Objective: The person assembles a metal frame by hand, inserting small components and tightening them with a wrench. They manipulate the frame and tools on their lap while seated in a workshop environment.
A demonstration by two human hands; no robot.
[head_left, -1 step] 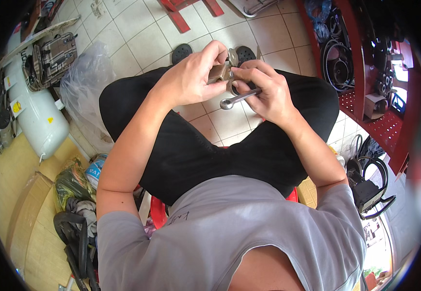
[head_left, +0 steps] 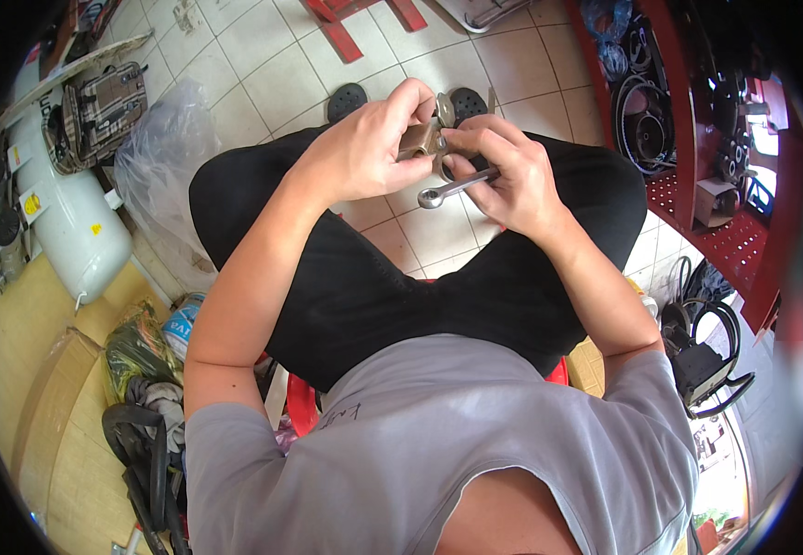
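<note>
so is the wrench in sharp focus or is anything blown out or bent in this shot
Head view: the wrench and both hands, left hand and right hand, are sharp; daylight blows out the lower right corner; floor tiles bend toward the dark fisheye rim.

White tank [head_left: 68, 217] at left: yellow stickers [head_left: 31, 203] on side. Blue-white labelled container [head_left: 179, 324] beside left elbow. Clear plastic bag [head_left: 156, 166] on tiles.

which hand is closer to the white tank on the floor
Left. The left hand grips a small metal part above the knees, on the white tank's side. The right hand, holding a wrench, sits farther away.
</note>
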